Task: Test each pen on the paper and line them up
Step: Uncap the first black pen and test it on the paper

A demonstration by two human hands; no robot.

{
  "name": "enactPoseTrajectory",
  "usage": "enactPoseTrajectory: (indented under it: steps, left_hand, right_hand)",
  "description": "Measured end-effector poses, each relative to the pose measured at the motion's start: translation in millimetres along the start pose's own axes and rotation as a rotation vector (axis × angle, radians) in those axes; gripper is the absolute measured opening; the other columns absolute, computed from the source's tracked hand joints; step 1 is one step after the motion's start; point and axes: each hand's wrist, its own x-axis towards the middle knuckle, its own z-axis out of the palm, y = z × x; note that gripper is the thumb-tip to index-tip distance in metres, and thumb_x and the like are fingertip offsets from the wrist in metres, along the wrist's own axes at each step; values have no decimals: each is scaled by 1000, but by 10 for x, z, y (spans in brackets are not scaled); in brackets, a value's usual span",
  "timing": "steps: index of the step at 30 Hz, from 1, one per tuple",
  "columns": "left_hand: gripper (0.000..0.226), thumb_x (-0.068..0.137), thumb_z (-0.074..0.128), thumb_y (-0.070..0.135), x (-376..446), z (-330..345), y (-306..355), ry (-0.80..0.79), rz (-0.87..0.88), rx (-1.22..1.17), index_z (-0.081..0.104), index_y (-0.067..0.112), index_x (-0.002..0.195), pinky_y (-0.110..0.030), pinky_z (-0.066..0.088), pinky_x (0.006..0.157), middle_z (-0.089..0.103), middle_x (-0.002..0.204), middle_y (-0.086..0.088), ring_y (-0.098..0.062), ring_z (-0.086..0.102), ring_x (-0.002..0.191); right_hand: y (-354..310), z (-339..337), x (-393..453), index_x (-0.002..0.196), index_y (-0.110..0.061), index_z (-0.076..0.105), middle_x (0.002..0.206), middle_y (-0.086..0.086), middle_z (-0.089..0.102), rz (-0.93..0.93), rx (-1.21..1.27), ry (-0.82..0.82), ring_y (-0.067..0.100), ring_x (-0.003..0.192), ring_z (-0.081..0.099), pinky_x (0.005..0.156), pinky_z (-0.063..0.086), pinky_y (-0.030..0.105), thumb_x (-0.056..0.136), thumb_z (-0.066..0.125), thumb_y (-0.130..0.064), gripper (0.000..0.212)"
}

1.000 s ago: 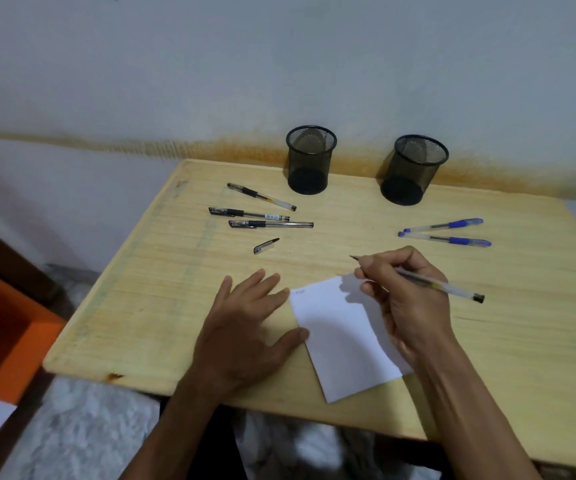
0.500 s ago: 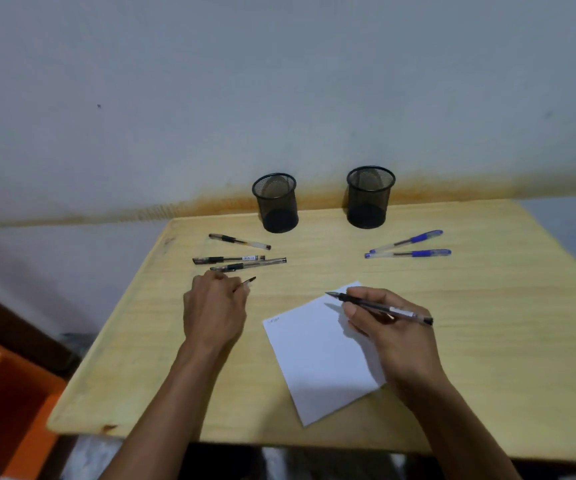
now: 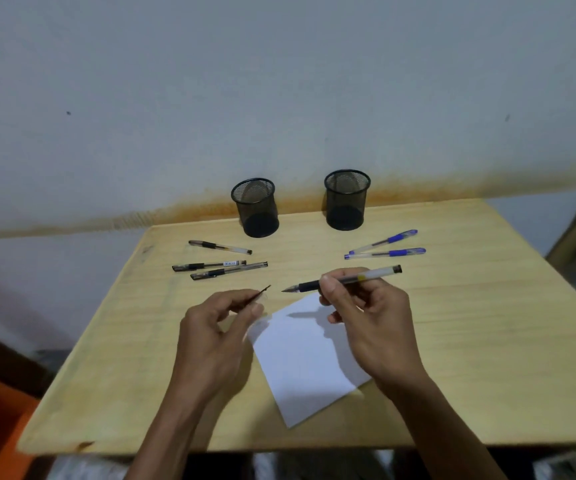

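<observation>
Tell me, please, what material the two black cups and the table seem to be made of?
The two black cups look like metal wire mesh, matt black: the wall shows through fine holes. The table looks like pale wood or a wood-look laminate, smooth, with straight grain lines; which one is unclear.

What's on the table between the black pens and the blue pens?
Nothing: bare table separates the black pens from the blue pens, seen in the head view.

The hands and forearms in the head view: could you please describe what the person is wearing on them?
Nothing visible: the left hand and right hand are bare, without gloves, rings, watch or bracelets, and both forearms are uncovered to the frame edge, no sleeves showing.
</observation>
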Motion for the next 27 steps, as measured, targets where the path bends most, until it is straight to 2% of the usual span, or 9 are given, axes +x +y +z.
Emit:
enactPoseTrajectory:
  steps: [6,12,16,18,21,23,25,26,27]
  left_hand:
    - [15,84,75,16,-122,-32,80,-37,66,-15,75,29,92,-14,47,76,72,92,16,-6,65,89]
    - [13,85,73,20,-188,-35,152,-91,68,-20,75,29,94,-25,51,79,70,90,17,-6,65,91]
    - [18,84,75,16,-150,-42,208,-96,106,-46,75,33,89,-17,51,78,73,86,13,-5,68,89]
    - [17,83,76,14,-127,-45,221,-93,144,-34,76,30,90,-20,52,79,74,86,11,-7,69,88]
    - [17,84,75,14,-116,-52,242,-104,157,-36,75,30,91,-22,54,79,74,86,14,-6,69,88]
    - [17,85,74,17,-74,-80,246,-106,156,-13,75,32,92,-18,53,79,73,88,19,-2,68,90]
    - [18,86,73,19,-8,-133,229,-78,161,31,73,36,92,-15,51,75,72,90,22,1,67,90]
    - [19,86,74,19,25,-164,211,-62,160,54,73,37,91,-14,51,73,72,90,22,2,66,90]
    - [19,86,74,19,51,-193,190,-51,157,74,73,37,91,-15,50,73,72,89,21,2,66,89]
  right_hand:
    - [-75,41,-69,85,-35,73,85,-21,75,-68,-74,-76,-1,87,70,76,61,30,88,73,-32,5]
    - [-104,101,-116,86,-32,74,83,-18,75,-100,-100,-116,2,84,69,72,62,31,87,74,-32,1]
    - [-120,156,-132,86,-24,74,72,-14,71,-149,-37,-102,0,70,64,65,55,22,89,73,-24,3]
    - [-131,167,-129,86,-23,73,68,-14,68,-172,-31,-100,0,65,60,64,51,16,90,72,-23,5]
    - [-145,133,-77,87,-24,75,70,-13,70,-137,-48,-145,1,66,62,68,51,19,89,73,-26,3]
    - [-124,114,-37,99,-29,74,82,-12,74,-70,-40,-134,0,76,67,74,53,26,83,76,-37,18]
    - [-94,87,8,122,-39,61,105,-16,67,-44,-38,-3,0,94,64,79,54,26,73,78,-49,52]
    - [-94,63,29,133,-41,54,115,-17,59,-107,-117,96,0,101,59,83,52,23,73,78,-51,65]
    - [-103,42,50,139,-38,52,120,-15,54,-258,-265,170,4,106,53,86,48,21,77,78,-49,68]
